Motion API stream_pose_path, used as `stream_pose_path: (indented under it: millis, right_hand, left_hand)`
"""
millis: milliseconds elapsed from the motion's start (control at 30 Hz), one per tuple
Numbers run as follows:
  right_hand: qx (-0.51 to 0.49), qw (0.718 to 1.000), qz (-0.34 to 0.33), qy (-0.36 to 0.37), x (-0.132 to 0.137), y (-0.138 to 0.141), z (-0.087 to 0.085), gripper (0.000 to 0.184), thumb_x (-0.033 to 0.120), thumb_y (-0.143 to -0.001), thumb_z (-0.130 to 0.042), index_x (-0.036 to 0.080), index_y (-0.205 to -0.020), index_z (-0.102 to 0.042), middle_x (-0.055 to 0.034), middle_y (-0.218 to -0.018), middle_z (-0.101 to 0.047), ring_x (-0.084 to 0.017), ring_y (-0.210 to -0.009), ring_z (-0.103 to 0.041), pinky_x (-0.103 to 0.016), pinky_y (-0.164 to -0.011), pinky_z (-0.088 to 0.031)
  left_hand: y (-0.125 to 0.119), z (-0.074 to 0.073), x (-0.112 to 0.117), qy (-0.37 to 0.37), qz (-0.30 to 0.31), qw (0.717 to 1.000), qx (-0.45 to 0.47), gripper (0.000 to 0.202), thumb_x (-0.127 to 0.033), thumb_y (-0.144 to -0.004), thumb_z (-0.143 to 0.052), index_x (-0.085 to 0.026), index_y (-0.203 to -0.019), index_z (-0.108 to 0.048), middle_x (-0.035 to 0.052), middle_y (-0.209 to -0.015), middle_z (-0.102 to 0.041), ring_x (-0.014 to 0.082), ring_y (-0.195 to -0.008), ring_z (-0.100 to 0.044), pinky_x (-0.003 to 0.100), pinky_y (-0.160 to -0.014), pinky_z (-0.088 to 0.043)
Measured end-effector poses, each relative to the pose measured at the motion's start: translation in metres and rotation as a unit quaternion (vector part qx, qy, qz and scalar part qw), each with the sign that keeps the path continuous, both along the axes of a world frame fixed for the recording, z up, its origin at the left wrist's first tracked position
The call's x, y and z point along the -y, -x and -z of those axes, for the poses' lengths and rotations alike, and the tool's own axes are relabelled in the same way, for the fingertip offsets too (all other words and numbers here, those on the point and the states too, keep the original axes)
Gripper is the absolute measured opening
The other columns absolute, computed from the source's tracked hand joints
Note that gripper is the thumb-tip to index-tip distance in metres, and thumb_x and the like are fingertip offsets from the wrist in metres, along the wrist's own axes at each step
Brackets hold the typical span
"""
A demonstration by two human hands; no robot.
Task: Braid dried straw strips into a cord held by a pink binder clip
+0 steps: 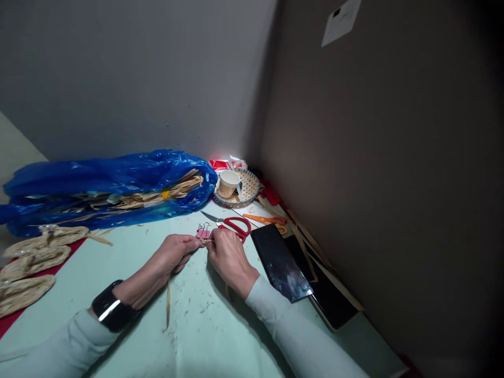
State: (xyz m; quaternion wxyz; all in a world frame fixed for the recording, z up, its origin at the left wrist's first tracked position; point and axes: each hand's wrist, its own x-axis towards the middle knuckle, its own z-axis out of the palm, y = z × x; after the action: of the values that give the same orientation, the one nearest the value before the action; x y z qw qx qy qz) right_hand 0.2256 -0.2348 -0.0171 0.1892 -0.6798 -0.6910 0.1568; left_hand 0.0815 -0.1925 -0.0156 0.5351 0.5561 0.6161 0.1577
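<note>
Between my two hands is a short braided piece of dried straw (pixel 203 242), with a pink binder clip (pixel 203 233) at its far side. My left hand (pixel 179 252) pinches the straw from the left, and a loose strand (pixel 168 304) hangs below it onto the table. On the right, my right hand (pixel 230 257) has its fingers closed on the same straw, though its fingertips are partly hidden. Red-handled scissors (pixel 236 226) lie just beyond my right hand. Orange scissors (pixel 268 219) rest a little farther right.
A blue plastic bag (pixel 98 178) holding a straw bundle (pixel 169 193) lies along the wall. Behind the scissors, a woven basket (pixel 250 186) carries a paper cup (pixel 229 184). A black phone-like slab (pixel 277 257) lies at right. Woven straw sandals (pixel 35 262) sit at left.
</note>
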Motion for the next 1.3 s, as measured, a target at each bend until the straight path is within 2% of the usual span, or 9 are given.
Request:
stream_pose_path:
  millis: [200,433,633,767,900,1000,1067,1167,1300]
  right_hand:
    - [0.011,0.999,-0.028,-0.016,0.008,-0.004,-0.002,0.025,0.016,-0.099,-0.048,0.016,-0.103,-0.073,-0.0114,-0.097,-0.074,-0.020,-0.080,-0.067,-0.032,-0.060,-0.028]
    - [0.029,0.999,-0.023,-0.022,0.015,0.000,-0.009,0.028,0.017,-0.098,-0.046,0.012,-0.094,-0.074,-0.0133,-0.096,-0.073,-0.023,-0.083,-0.069,-0.032,-0.064,-0.037]
    - [0.060,0.994,-0.083,-0.039,0.036,0.027,-0.007,0.033,0.009,-0.090,-0.049,0.009,-0.117,-0.067,-0.0139,-0.108,-0.071,-0.028,-0.086,-0.069,-0.036,-0.066,-0.045]
    - [0.083,0.987,-0.127,-0.046,0.047,0.034,0.000,0.032,0.006,-0.089,-0.049,0.007,-0.115,-0.067,-0.0181,-0.116,-0.069,-0.030,-0.090,-0.067,-0.039,-0.071,-0.047]
    - [0.080,0.986,-0.136,-0.046,0.048,0.034,0.001,0.027,0.005,-0.089,-0.050,0.008,-0.105,-0.071,-0.0189,-0.114,-0.069,-0.029,-0.086,-0.067,-0.038,-0.067,-0.046]
    - [0.054,0.990,-0.123,-0.048,0.041,0.025,-0.007,0.021,0.017,-0.093,-0.055,0.012,-0.104,-0.072,-0.0149,-0.106,-0.071,-0.028,-0.094,-0.066,-0.035,-0.070,-0.044]
    - [0.028,0.995,-0.086,-0.050,0.032,0.017,-0.013,0.027,0.026,-0.099,-0.049,0.013,-0.108,-0.071,-0.0145,-0.104,-0.072,-0.027,-0.098,-0.065,-0.034,-0.073,-0.043]
    - [-0.011,0.999,-0.037,-0.033,0.018,0.006,-0.017,0.028,0.021,-0.101,-0.045,0.011,-0.101,-0.071,-0.0147,-0.097,-0.073,-0.023,-0.091,-0.065,-0.031,-0.072,-0.040]
    - [-0.070,0.997,-0.029,-0.002,0.008,0.008,-0.010,0.022,0.019,-0.099,-0.049,0.012,-0.097,-0.070,-0.0099,-0.091,-0.074,-0.019,-0.087,-0.065,-0.026,-0.071,-0.039]
  left_hand:
    - [-0.002,0.004,-0.001,-0.008,-0.025,0.999,-0.019,0.028,-0.036,-0.096,-0.064,-0.016,-0.116,-0.065,0.0067,-0.111,-0.070,0.0195,-0.087,-0.070,0.037,-0.074,-0.061]
    - [-0.007,0.005,-0.003,-0.018,-0.032,0.999,-0.020,0.033,-0.034,-0.094,-0.066,-0.018,-0.123,-0.064,0.0087,-0.124,-0.067,0.0242,-0.101,-0.069,0.043,-0.083,-0.060]
    - [-0.002,0.011,0.000,-0.021,-0.029,0.999,0.011,0.034,-0.035,-0.094,-0.066,-0.018,-0.124,-0.063,0.0090,-0.127,-0.066,0.0251,-0.103,-0.068,0.044,-0.084,-0.059]
    - [0.010,0.021,-0.004,-0.004,-0.011,0.999,0.038,0.033,-0.036,-0.095,-0.065,-0.018,-0.123,-0.063,0.0088,-0.123,-0.068,0.0236,-0.099,-0.069,0.044,-0.083,-0.060]
    - [0.016,0.026,-0.006,0.009,-0.001,0.999,0.053,0.031,-0.038,-0.096,-0.063,-0.017,-0.120,-0.064,0.0080,-0.117,-0.069,0.0219,-0.094,-0.070,0.042,-0.080,-0.060]
    - [0.013,0.024,-0.004,0.010,-0.005,0.999,0.053,0.030,-0.036,-0.096,-0.064,-0.017,-0.119,-0.064,0.0078,-0.117,-0.070,0.0214,-0.093,-0.070,0.040,-0.078,-0.060]
    - [0.011,0.021,-0.002,0.007,-0.006,0.998,0.055,0.031,-0.036,-0.096,-0.064,-0.017,-0.119,-0.065,0.0078,-0.117,-0.069,0.0215,-0.093,-0.070,0.040,-0.078,-0.060]
    - [0.008,0.017,0.000,0.004,-0.003,0.998,0.062,0.031,-0.037,-0.096,-0.063,-0.017,-0.119,-0.064,0.0077,-0.116,-0.070,0.0214,-0.093,-0.070,0.041,-0.079,-0.060]
    - [0.009,0.017,0.000,-0.004,0.005,0.998,0.064,0.030,-0.038,-0.097,-0.063,-0.017,-0.118,-0.065,0.0073,-0.114,-0.070,0.0209,-0.091,-0.070,0.040,-0.078,-0.060]
